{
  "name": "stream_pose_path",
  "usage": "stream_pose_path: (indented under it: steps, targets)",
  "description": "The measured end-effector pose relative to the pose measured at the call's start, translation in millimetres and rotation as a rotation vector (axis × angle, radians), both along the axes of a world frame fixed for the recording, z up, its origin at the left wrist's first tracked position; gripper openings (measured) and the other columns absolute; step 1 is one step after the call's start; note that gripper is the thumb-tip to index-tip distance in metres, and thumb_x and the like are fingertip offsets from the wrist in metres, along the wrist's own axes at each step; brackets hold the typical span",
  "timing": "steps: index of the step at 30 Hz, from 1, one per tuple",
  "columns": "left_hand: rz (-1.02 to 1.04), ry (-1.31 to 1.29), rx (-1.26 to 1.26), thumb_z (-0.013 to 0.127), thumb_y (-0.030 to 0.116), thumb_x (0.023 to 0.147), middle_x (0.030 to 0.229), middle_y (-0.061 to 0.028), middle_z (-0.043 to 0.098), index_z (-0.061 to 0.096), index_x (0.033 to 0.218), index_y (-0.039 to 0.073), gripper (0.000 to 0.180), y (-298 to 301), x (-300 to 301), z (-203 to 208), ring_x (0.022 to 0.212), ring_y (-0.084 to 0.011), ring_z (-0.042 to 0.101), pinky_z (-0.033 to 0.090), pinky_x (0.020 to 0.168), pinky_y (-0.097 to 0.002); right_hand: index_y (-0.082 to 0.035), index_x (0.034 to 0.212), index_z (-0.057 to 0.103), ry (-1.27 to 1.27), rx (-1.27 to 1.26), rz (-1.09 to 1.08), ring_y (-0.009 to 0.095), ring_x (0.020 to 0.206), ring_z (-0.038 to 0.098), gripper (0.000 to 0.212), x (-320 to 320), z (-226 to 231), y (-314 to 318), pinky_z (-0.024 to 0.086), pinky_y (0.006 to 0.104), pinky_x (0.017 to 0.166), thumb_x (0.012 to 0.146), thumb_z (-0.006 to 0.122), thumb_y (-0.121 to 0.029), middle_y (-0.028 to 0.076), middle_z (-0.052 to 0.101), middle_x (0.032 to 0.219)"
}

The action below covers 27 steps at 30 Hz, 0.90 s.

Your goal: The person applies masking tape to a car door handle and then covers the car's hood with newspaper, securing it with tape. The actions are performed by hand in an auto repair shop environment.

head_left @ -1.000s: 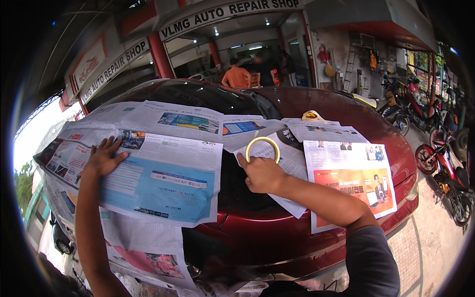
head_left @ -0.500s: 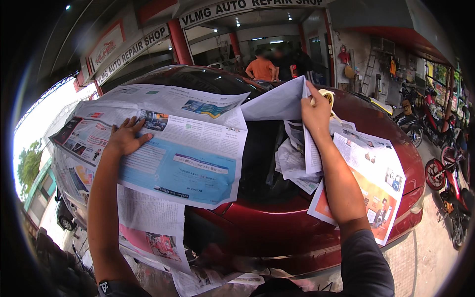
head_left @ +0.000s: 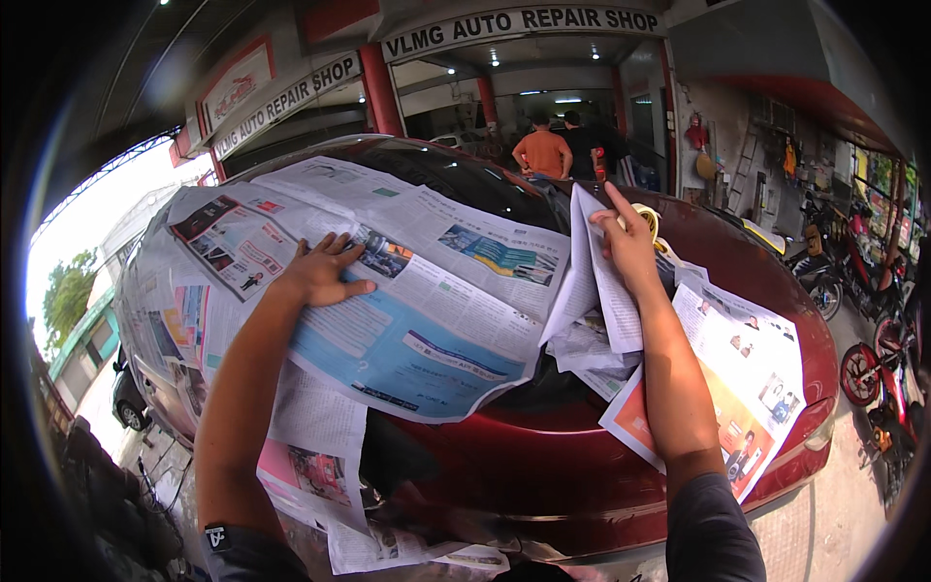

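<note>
My left hand [head_left: 325,274] lies spread on a large newspaper sheet [head_left: 436,364] with a blue panel, which covers part of a dark red car [head_left: 524,470]. My right hand [head_left: 626,241] pinches the sheet's raised, folded right end [head_left: 570,276] between thumb and fingers, the index finger pointing up. Just beyond that hand shows a roll of pale yellow tape [head_left: 654,225]; whether it hangs from the hand or rests on the car is hidden. Crumpled newspaper [head_left: 593,354] lies beneath the folded end. Another newspaper sheet [head_left: 761,373] with an orange panel sits under my right forearm.
More newspaper [head_left: 315,466] drapes down the near left of the car. Two people stand far back, one in an orange shirt [head_left: 543,153]. Motorcycles [head_left: 858,373] line the right side. A dark car [head_left: 128,398] stands at the far left.
The newspaper's right end has swung from a wide raised flap into a narrower upright fold. My left hand and the sheet sit further right in view, and the view itself has shifted slightly.
</note>
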<state>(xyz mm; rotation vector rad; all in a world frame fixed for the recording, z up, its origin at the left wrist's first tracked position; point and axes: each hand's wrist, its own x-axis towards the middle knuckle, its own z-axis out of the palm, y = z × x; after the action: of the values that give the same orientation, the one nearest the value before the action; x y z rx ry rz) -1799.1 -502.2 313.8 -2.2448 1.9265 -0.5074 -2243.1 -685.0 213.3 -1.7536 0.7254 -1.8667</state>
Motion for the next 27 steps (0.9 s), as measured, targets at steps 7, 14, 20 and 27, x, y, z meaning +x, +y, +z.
stream_pose_path:
  steps: [7,14,20,27]
  targets:
    - [0.031,0.023,-0.040,0.042,0.087,0.089,0.174,-0.0075,0.021,0.035,0.164,0.029,0.095,2.8,-4.2,-4.3,0.162,-0.0275,0.013,0.006,0.130,-0.0608,-0.007,0.130,0.073,0.960,-0.134,0.025,0.039,0.112,0.071,0.053,57.6,-45.0,-6.5,0.052,0.0437,0.104,0.091,0.076,-0.042,0.024,0.073,0.121]
    - [0.047,0.022,-0.064,0.042,0.088,0.089,0.174,-0.0068,0.023,0.037,0.164,0.027,0.097,-0.2,-8.9,-8.3,0.162,-0.0266,0.014,0.006,0.130,-0.0607,-0.009,0.127,0.075,0.979,-0.289,0.111,0.029,0.088,0.070,0.047,90.2,-10.4,-0.4,0.055,0.0381,0.088,0.088,0.081,-0.033,0.018,0.076,0.109]
    - [-0.075,0.062,-0.145,0.046,0.082,0.092,0.165,-0.0122,0.040,0.049,0.157,0.022,0.089,0.5,2.1,-7.8,0.157,-0.0314,0.028,0.011,0.128,-0.0625,-0.009,0.136,0.070,0.601,-0.459,0.221,0.015,0.081,0.061,0.040,81.6,74.5,70.7,0.051,0.0319,0.080,0.099,0.072,-0.024,0.010,0.073,0.097]
    - [-0.362,0.234,-0.462,0.068,0.051,0.094,0.109,-0.0225,0.076,0.078,0.117,0.006,0.052,6.9,10.0,-0.7,0.106,-0.0414,0.071,0.051,0.102,-0.0474,-0.015,0.165,0.030,0.658,-0.476,0.148,0.031,0.069,0.066,0.076,60.6,11.2,132.8,0.052,0.0404,0.069,0.096,0.063,-0.013,0.012,0.063,0.075]
